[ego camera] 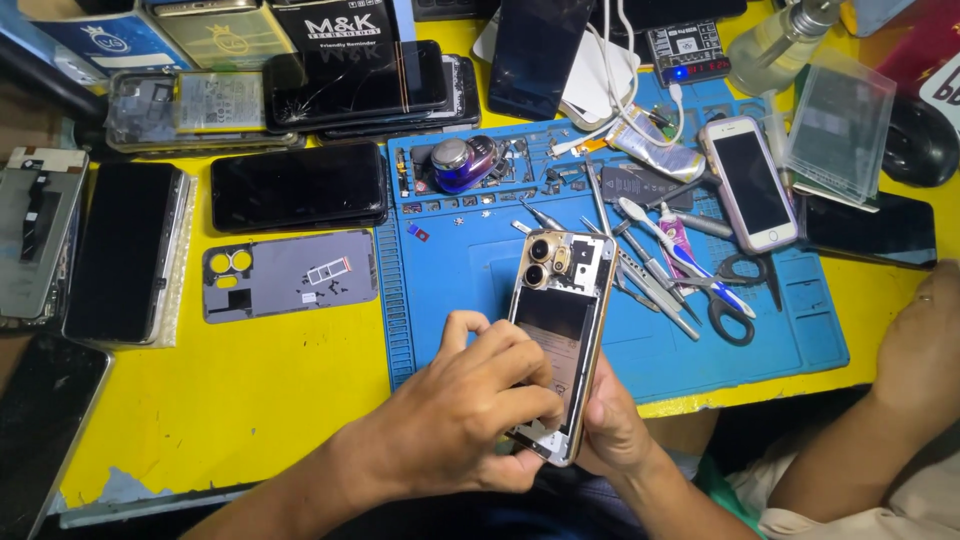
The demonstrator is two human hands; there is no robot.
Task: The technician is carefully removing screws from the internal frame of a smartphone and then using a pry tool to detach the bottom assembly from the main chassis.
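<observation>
An opened phone (560,300) with a gold frame, its back cover off and its camera lenses showing at the top, is held tilted over the blue work mat (470,270). My left hand (465,405) lies over the phone's lower half, with fingertips pinched on the parts inside. My right hand (612,425) cups the phone's lower right edge from underneath. What the left fingertips are pinching is hidden.
On the mat lie scissors (735,300), tweezers (640,275), a glue tube (655,145) and a white phone (750,180). A grey back cover (290,275) and several dark phones (297,185) rest on the yellow table (230,390). Another person's hand (925,340) rests at the right edge.
</observation>
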